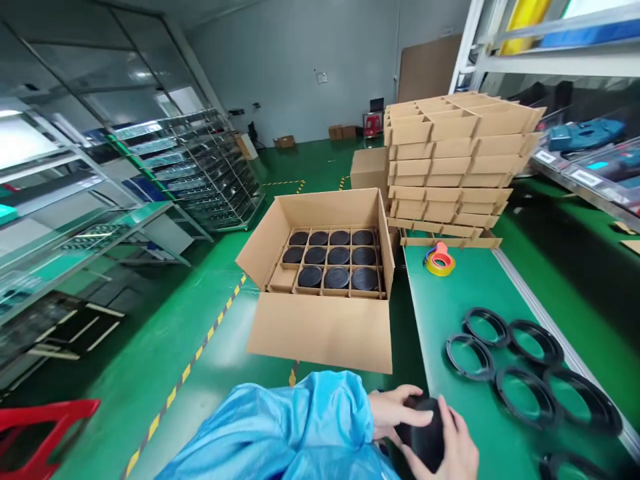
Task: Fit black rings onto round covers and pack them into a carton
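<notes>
Hands meet at the bottom edge of my view: my left hand (397, 408) curls over the top of a black puck (424, 433), and my right hand (457, 450) cups it from below, so both grips are closed on it. The puck sits just off the near corner of the desk (450, 307), above a blue bag (300, 433) on my lap. Ahead stands an open box (320, 327) with a divider grid; eleven cells hold black pucks and the near-left cell looks bare. Black rings (525, 373) lie on the desk to my right, a tape roll (439, 260) sits farther back, and dividers (450, 167) are stacked behind it. My worry: the puck is smooth and held off the desk edge, so a loose grip could drop it to the floor. Bag folds might also snag my left wrist.
</notes>
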A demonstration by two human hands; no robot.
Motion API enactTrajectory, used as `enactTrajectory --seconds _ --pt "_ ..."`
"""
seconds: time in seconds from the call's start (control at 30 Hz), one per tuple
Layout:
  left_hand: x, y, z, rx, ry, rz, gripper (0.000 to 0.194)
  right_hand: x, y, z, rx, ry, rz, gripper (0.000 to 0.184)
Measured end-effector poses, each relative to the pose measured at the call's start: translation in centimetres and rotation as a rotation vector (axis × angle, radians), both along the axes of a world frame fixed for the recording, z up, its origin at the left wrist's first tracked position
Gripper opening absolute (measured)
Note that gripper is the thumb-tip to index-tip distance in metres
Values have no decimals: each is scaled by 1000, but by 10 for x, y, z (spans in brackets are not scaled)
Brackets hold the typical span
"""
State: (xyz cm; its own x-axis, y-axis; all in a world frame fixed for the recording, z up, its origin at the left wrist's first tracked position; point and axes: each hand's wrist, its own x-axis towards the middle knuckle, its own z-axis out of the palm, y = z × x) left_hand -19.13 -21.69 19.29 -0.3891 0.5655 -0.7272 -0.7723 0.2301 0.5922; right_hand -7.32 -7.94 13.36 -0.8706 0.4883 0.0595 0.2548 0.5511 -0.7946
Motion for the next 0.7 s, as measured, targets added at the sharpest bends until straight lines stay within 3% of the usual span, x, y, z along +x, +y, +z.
enactTrajectory --seconds 0.1,0.2,0.3,0.43,0.53,0.6,0.7 --pt "-5 -22 9 32 19 94 105 -25 -12 20 -306 4 65 100" --pt "-16 -49 17 121 -21 181 109 -42 -15 33 -801 -160 11 101" --pt "-32 -76 26 113 193 118 100 -59 -28 37 -1118 -207 15 95" --pt "-61 -106 35 -103 950 -196 108 -94 -62 37 -1064 -178 10 86" --pt "-88 -126 37 -41 1197 -374 108 -132 -94 41 -1091 -228 108 90" --pt "-110 -145 37 -73 1256 -379 102 -159 -117 47 -1135 -247 160 93" --pt "-158 -190 35 -338 1282 -185 98 -195 -151 56 -1032 -176 149 91"
